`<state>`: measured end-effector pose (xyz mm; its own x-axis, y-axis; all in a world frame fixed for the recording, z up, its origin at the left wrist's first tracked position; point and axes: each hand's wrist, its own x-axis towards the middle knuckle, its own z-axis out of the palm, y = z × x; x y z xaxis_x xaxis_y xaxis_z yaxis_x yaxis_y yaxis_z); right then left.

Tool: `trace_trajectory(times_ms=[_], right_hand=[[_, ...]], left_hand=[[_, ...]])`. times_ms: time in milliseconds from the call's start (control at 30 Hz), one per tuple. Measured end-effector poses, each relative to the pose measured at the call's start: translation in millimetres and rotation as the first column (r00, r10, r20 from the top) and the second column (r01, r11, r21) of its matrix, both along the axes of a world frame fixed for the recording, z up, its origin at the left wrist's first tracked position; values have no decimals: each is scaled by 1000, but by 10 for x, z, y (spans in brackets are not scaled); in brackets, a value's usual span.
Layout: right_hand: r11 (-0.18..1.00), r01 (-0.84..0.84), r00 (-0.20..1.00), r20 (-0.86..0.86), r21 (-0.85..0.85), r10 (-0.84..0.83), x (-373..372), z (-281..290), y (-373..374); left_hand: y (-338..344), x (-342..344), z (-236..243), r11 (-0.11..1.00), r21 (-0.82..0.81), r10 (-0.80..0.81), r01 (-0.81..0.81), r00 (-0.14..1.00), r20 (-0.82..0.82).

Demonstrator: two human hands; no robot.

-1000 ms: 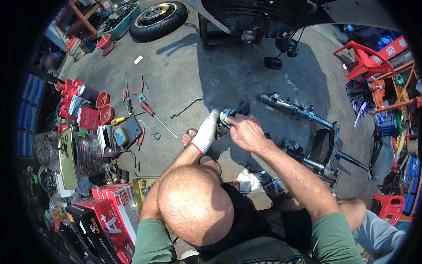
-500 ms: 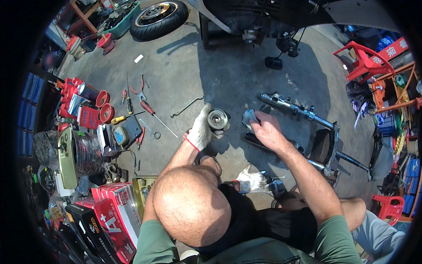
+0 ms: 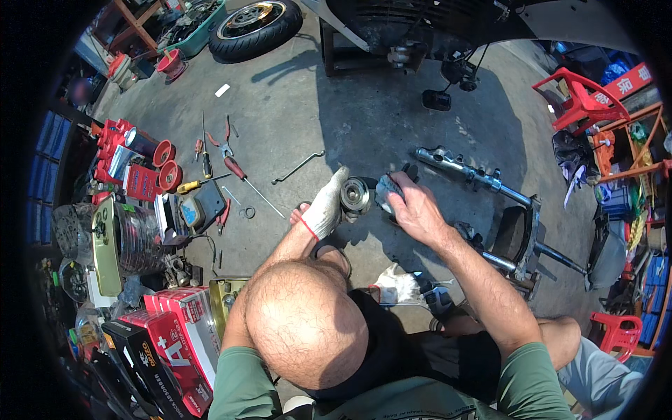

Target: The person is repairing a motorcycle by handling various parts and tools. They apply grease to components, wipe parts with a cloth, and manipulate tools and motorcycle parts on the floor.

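My left hand [image 3: 327,204], in a white knit glove with a red cuff edge, is closed around a round metal part [image 3: 355,194] with a ringed, hollow end facing up. Close by on the right, my bare right hand [image 3: 418,213] pinches a crumpled grey-blue rag [image 3: 387,190]. A small gap separates the rag from the metal part's rim. The fingers behind the metal part are mostly hidden. Right of my right hand, a motorcycle front fork [image 3: 483,176] with metal tubes lies on the floor. A second white glove [image 3: 395,285] rests on the floor near my foot.
Left on the floor lie pliers [image 3: 225,143], a red-handled screwdriver [image 3: 236,170], a bent wrench [image 3: 299,166] and a tape-measure-like case [image 3: 192,210]. Red boxes [image 3: 182,350] stand at lower left. A wheel [image 3: 255,31] and a raised vehicle [image 3: 413,35] are farther off; a red chair [image 3: 577,98] stands right.
The metal part has shifted slightly right in my left hand. My right hand has brought the rag left, closer to the part.
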<state>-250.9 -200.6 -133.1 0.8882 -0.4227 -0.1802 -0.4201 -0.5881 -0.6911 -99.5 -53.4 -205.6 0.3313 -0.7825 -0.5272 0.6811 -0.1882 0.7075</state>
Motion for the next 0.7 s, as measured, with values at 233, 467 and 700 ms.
trace_trajectory(times_ms=[233, 467, 700], right_hand=[[999, 39, 971, 234, 38, -47, -53, -185, 61], [843, -262, 948, 38, -469, 316, -50, 43, 11], [696, -484, 857, -128, -530, 499, 62, 8, -26]], left_hand=[[-45, -49, 56, 998, 33, -55, 54, 998, 36], [-20, -34, -5, 998, 62, -15, 11, 998, 62], [2, -10, 75, 988, 99, -127, 117, 987, 98]])
